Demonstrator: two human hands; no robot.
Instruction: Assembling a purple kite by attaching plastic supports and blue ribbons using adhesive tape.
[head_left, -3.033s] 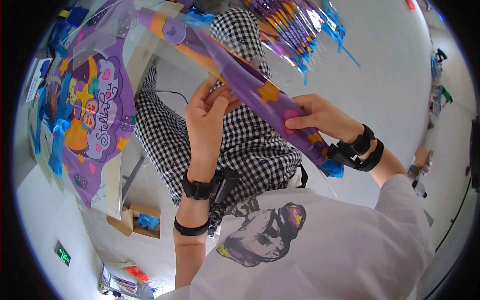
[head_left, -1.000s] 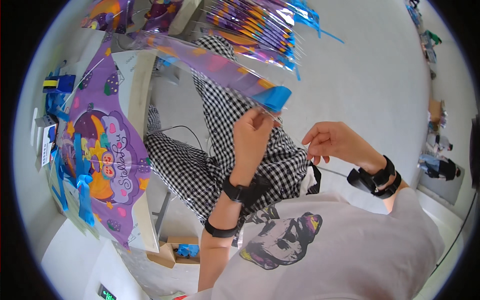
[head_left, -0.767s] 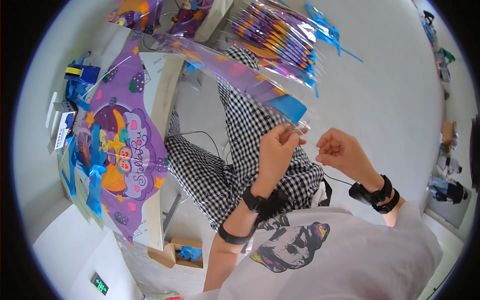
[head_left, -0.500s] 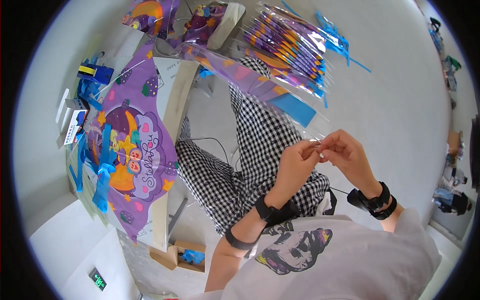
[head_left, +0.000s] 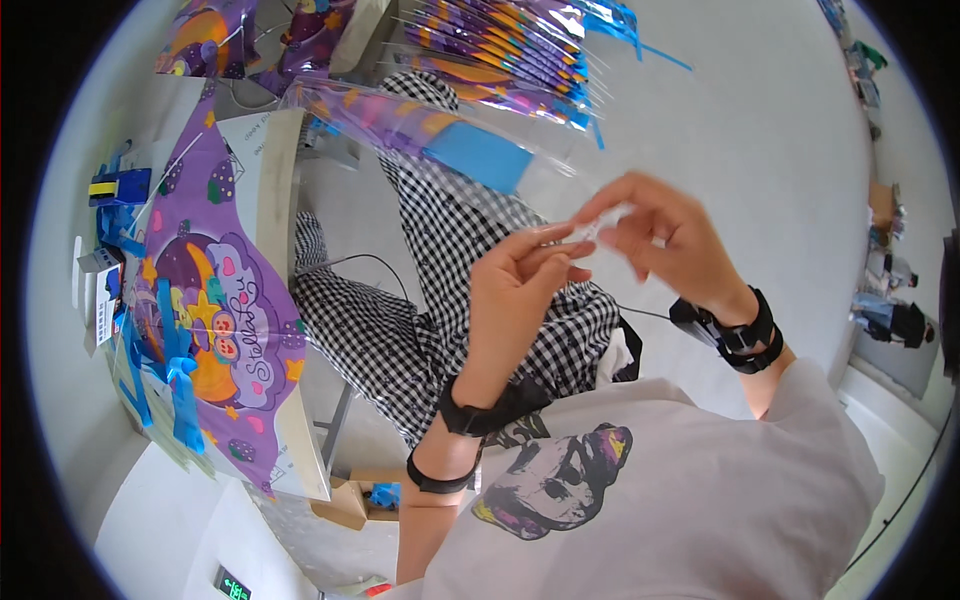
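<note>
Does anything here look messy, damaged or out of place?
Nothing looks damaged. The left hand and right hand pinch a small clear strip between them. The packaged kite lies slanted across the lap, overhanging the table.

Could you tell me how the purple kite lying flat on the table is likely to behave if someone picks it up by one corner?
The purple kite looks like thin printed film, so probably light and floppy. Its blue ribbon tails would likely dangle and snag.

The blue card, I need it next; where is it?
In the head view, the blue card sits upper centre inside the clear sleeve, above the left hand.
</note>
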